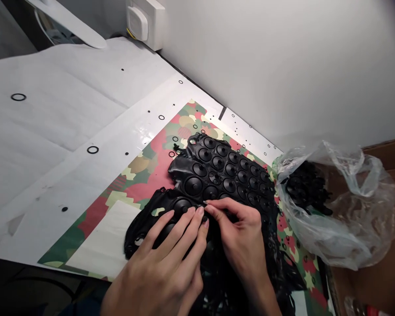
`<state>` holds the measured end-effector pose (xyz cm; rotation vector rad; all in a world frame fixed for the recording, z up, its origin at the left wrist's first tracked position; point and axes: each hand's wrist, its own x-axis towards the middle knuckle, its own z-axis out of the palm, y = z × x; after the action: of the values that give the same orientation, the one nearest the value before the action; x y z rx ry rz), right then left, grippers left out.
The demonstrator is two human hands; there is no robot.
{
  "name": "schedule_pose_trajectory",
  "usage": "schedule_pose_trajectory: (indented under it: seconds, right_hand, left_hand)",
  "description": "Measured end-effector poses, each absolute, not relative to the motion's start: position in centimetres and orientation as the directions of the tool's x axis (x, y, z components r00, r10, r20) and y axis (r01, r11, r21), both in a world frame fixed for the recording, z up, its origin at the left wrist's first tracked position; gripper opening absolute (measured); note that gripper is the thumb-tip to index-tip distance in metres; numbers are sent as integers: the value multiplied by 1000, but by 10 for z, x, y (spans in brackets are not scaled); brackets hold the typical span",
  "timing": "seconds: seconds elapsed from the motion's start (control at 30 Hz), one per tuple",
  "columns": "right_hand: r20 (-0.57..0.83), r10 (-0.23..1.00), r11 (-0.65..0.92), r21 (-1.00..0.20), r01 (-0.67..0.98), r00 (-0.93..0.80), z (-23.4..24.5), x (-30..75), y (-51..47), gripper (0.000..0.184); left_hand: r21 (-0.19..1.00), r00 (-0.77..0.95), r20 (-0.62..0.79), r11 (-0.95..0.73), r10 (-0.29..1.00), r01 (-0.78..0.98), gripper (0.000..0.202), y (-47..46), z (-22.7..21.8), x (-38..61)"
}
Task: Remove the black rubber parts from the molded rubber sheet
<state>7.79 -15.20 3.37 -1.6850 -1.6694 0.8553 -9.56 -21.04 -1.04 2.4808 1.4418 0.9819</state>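
A black moulded rubber sheet (228, 184) with rows of round, knobbed discs lies on a camouflage-patterned mat. My left hand (171, 259) rests over its near left part, fingers stretched across the discs, with the thumb and forefinger tips close together at a small black knob. Right beside those fingertips, my right hand (242, 232) pinches at the sheet with thumb and forefinger. What exactly lies between the right fingertips is too small to make out. Both hands cover part of the sheet, and its lower end is dark beneath them.
Black rings (92, 149) and dots are scattered over the white table (52, 127). A pale rectangular pad (102, 237) lies on the mat (141, 164). At right, a clear plastic bag (352, 237) with black rubber pieces (306, 186) sits at a cardboard box (375, 285). A wall (283, 66) stands behind.
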Motion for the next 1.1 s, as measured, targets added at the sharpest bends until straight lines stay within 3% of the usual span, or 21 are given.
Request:
schedule_pose_trajectory:
  seconds: [0.13, 0.23, 0.3, 0.4, 0.47, 0.53, 0.67, 0.87, 1.0, 1.1]
  right_hand:
    - [7, 996, 53, -830, 555, -84, 38, 83, -154, 20]
    - [47, 983, 147, -787, 599, -178, 46, 90, -159, 24]
    - [130, 958, 273, -696, 664, -257, 53, 97, -162, 25]
    - [277, 865, 502, -459, 733, -418, 61, 107, -165, 24]
    - [286, 807, 589, -322, 742, -517, 64, 111, -167, 28]
    - [253, 794, 606, -261, 751, -553, 65, 111, -168, 28]
    - [225, 835, 550, -323, 770, -501, 68, 105, -167, 14]
    - [198, 871, 483, -522, 703, -450, 69, 107, -170, 19]
    - [350, 829, 558, -477, 679, -436, 56, 119, -181, 39]
    - [403, 865, 468, -435, 769, -299, 41, 123, -195, 43]
  left_hand:
    - [408, 310, 477, -520, 822, 750, 44, -210, -10, -96]
    - [384, 313, 518, -543, 796, 747, 44, -209, -13, -97]
    - [370, 317, 527, -549, 789, 749, 46, -209, -14, -98]
    - [382, 313, 502, -532, 806, 755, 48, -210, -14, -99]
    - [392, 308, 495, -525, 812, 755, 48, -210, -13, -99]
    - [395, 301, 499, -523, 813, 756, 47, -210, -12, -99]
    - [394, 295, 493, -513, 818, 763, 47, -210, -14, -98]
    - [378, 303, 509, -526, 805, 762, 46, -212, -16, -98]
    - [382, 300, 494, -513, 816, 769, 48, -213, -17, -98]
    - [394, 300, 502, -523, 812, 756, 48, -213, -18, -98]
